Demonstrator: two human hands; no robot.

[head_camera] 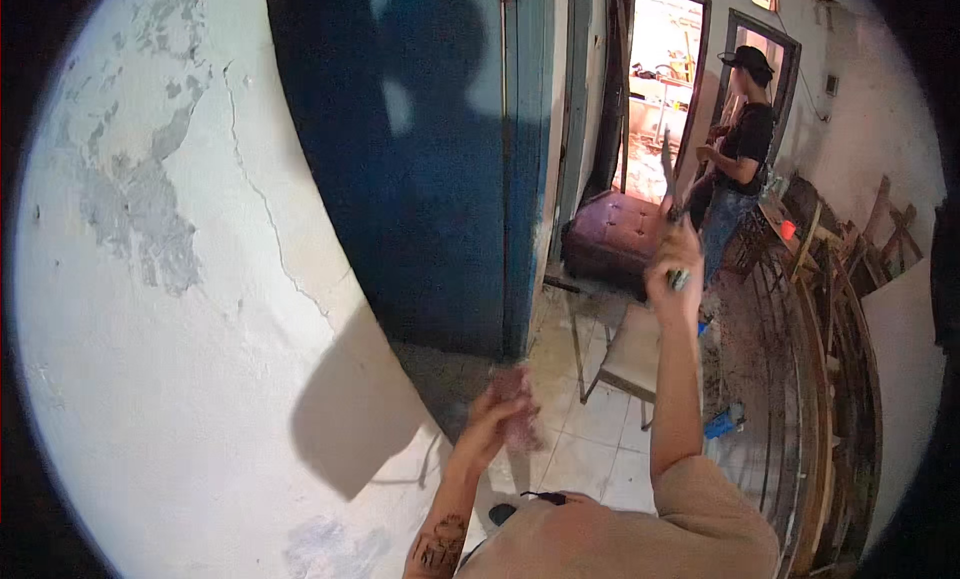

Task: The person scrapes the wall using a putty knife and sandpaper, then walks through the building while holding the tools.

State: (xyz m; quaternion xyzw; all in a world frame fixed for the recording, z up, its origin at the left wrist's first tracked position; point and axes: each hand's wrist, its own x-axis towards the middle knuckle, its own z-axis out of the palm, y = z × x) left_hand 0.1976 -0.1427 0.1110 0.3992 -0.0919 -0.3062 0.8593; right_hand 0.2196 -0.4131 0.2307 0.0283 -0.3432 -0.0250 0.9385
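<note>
My left hand point(487, 421) is low in front of me, closed around a pinkish, crumpled piece point(519, 410), perhaps cloth; blur hides its exact kind. My right hand point(675, 268) is raised at arm's length on the right. In its fist is a long, narrow tool with a pointed metal blade point(667, 159) directed up and away, perhaps a knife. The tool's pale green handle end point(679, 280) shows below the fingers. A blue door panel point(457, 264) stands ahead of me with my shadow across it.
A cracked white wall point(247, 279) fills the left. Beyond my right arm are a cream-seated chair point(630, 358) and a purple tufted seat point(615, 223). A person point(742, 144) stands near the bright doorway point(664, 76). Long wooden strips point(847, 399) and a blue object point(722, 421) lie right.
</note>
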